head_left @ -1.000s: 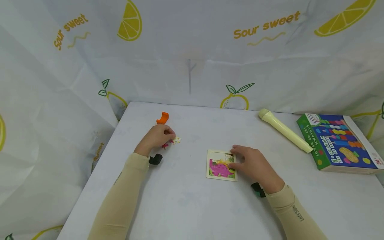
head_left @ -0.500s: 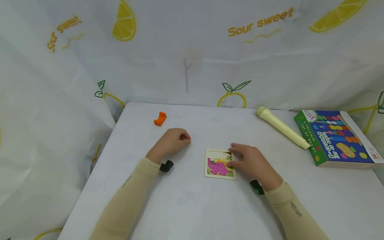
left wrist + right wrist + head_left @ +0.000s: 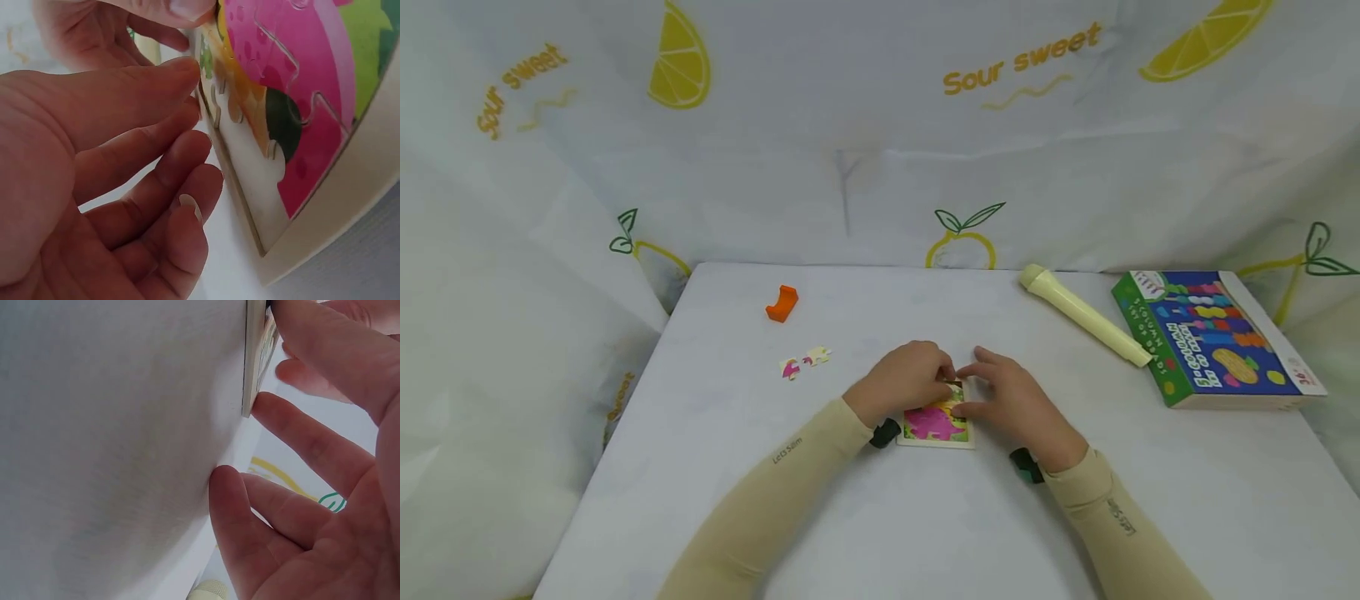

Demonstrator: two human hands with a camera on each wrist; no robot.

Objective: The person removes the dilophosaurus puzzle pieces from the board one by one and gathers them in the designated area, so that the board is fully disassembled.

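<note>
Sleeves are closest, both beige: left sleeve [image 3: 767, 492] runs in from about 8 o'clock of the dinosaur puzzle [image 3: 935, 425], right sleeve [image 3: 1112, 525] from about 4. Black gadget [image 3: 885, 432] by the left wrist, second gadget [image 3: 1026, 465] by the right.

The puzzle lies flat on the white table [image 3: 887, 525], roughly 5 o'clock from the middle of the head view. Pink dino, pale frame, and the left wrist cam shows a pale, bare-looking patch in one corner.

Right hand [image 3: 1022, 412] is at the puzzle's 3 o'clock, thumb and index finger gripping it on that side. Left hand [image 3: 906, 379] is over its 11 o'clock, fingers bent in, tips right at the board; honestly can't tell if a piece is pinched in there. The hands are super close together, can't tell if they touch.

Out at 10 o'clock: two loose bits, a pink piece [image 3: 789, 368] and a cream piece [image 3: 817, 356], side by side. Bead-set box [image 3: 1217, 342] is between 2 and 3, pale yellow mic-shaped stick [image 3: 1086, 319] at 2, near end right by the box. Orange block [image 3: 784, 305] sits past the loose bits, also 10ish. Way back at 12, white cloth [image 3: 790, 183] with fruit prints and "Sour sweet" on it.
</note>
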